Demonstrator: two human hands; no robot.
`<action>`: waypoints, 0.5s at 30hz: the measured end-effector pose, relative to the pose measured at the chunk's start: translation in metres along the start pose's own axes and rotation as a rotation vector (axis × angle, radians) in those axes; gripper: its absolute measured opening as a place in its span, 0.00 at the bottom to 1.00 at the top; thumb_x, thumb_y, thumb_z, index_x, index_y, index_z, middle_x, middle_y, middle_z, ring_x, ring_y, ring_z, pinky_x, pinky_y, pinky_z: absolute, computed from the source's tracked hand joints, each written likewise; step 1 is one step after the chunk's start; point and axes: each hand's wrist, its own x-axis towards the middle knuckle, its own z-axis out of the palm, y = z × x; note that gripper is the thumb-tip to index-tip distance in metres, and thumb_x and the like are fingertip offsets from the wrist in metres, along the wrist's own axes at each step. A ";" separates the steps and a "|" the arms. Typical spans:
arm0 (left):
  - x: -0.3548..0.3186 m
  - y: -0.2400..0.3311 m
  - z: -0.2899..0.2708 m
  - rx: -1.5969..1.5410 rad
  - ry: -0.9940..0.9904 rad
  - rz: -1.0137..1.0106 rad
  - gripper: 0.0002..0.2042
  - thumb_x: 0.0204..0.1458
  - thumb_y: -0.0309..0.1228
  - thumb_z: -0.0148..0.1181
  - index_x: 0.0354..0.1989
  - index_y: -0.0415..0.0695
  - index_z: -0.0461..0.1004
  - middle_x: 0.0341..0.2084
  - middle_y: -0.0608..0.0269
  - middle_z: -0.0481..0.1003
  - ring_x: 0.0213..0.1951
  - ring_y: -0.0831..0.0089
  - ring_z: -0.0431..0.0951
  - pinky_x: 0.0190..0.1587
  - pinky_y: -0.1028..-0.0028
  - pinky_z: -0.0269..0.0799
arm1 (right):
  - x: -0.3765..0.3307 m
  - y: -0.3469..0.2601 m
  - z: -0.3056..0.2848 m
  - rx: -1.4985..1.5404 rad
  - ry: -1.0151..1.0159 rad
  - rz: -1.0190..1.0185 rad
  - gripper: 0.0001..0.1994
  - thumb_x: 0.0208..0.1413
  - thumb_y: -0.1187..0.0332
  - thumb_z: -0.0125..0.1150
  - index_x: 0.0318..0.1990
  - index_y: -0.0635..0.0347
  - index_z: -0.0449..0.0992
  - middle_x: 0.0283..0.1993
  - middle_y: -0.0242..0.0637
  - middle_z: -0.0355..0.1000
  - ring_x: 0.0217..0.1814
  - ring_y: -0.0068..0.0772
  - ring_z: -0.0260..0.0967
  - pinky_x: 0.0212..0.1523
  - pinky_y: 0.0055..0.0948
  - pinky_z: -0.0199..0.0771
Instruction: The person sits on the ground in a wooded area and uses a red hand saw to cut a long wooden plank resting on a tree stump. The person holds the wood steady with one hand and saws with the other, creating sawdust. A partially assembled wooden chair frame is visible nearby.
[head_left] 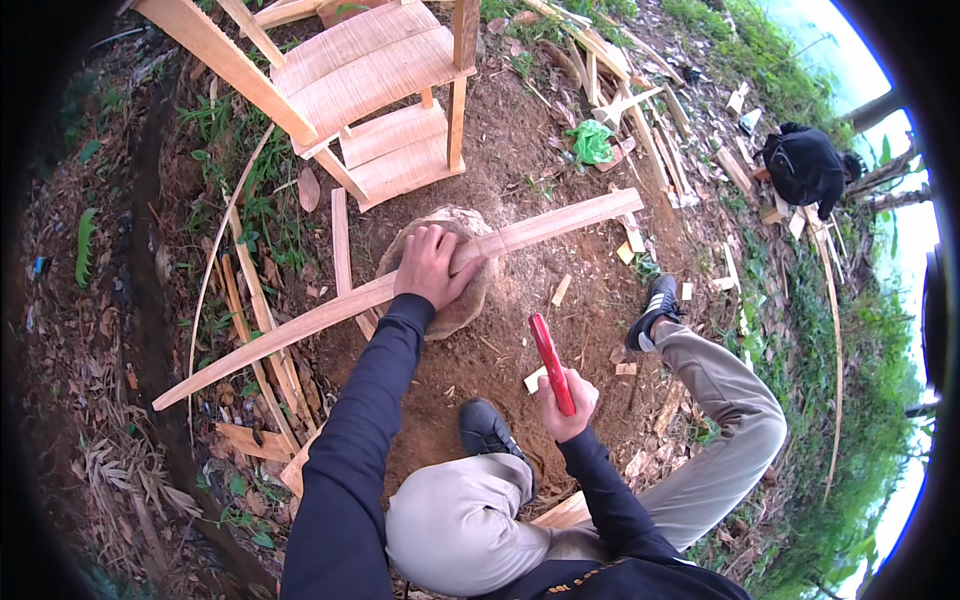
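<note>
A long, pale wooden plank [565, 221] lies slantwise across a rounded block [458, 320], a stump or stone, I cannot tell which. My left hand [432, 268] grips the plank over the block, fingers on its far side and thumb along its near side. Both ends of the plank stick out well past the block. In my right hand [571, 404], nearer to me and to the right, a slim red stick-like tool [546, 350] points up and away. Its far end is apart from the plank, and the fist covers its lower end.
A wooden frame with board shelves [370, 50] stands just beyond the block. Wood strips [255, 330] lie at left, and a scrap pile [640, 125] with a green plastic bag [590, 143] at far right. Another person in black [803, 165] bends down farther right.
</note>
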 end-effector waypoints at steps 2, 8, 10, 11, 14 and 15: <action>0.000 0.000 0.001 -0.012 -0.005 -0.007 0.20 0.52 0.47 0.66 0.38 0.42 0.73 0.34 0.55 0.66 0.41 0.56 0.68 0.47 0.59 0.66 | -0.005 0.005 0.001 -0.012 -0.027 0.057 0.10 0.57 0.65 0.65 0.30 0.62 0.75 0.16 0.33 0.69 0.16 0.31 0.70 0.21 0.28 0.67; 0.000 0.000 0.001 -0.019 -0.014 -0.018 0.22 0.50 0.48 0.68 0.38 0.41 0.73 0.34 0.54 0.66 0.41 0.55 0.68 0.48 0.59 0.67 | 0.001 0.008 -0.001 0.147 -0.168 0.188 0.11 0.56 0.66 0.67 0.28 0.62 0.73 0.17 0.36 0.65 0.16 0.31 0.66 0.20 0.30 0.63; 0.000 -0.002 0.002 -0.017 0.018 -0.017 0.22 0.49 0.48 0.69 0.38 0.40 0.73 0.34 0.54 0.66 0.41 0.54 0.69 0.48 0.58 0.67 | 0.009 0.005 0.003 0.279 -0.203 0.238 0.13 0.57 0.65 0.66 0.25 0.61 0.72 0.17 0.35 0.65 0.16 0.27 0.65 0.20 0.29 0.62; -0.001 -0.003 0.001 -0.029 0.017 -0.020 0.22 0.49 0.48 0.69 0.38 0.40 0.72 0.34 0.54 0.66 0.41 0.54 0.69 0.48 0.58 0.67 | 0.010 -0.001 0.000 0.323 -0.214 0.289 0.13 0.57 0.66 0.66 0.24 0.61 0.72 0.16 0.34 0.64 0.15 0.24 0.62 0.20 0.28 0.62; -0.001 -0.004 0.002 -0.035 0.020 -0.018 0.23 0.50 0.49 0.68 0.36 0.40 0.72 0.34 0.54 0.66 0.41 0.55 0.69 0.48 0.58 0.67 | 0.012 -0.010 -0.012 0.145 -0.203 0.254 0.12 0.57 0.69 0.65 0.23 0.61 0.72 0.16 0.34 0.64 0.15 0.25 0.63 0.20 0.27 0.62; -0.001 -0.003 0.004 -0.012 0.025 -0.008 0.23 0.50 0.51 0.66 0.35 0.41 0.72 0.33 0.54 0.66 0.41 0.56 0.69 0.48 0.59 0.67 | 0.008 -0.010 -0.015 0.108 -0.197 0.249 0.11 0.57 0.72 0.64 0.23 0.61 0.72 0.15 0.35 0.63 0.14 0.27 0.62 0.20 0.28 0.62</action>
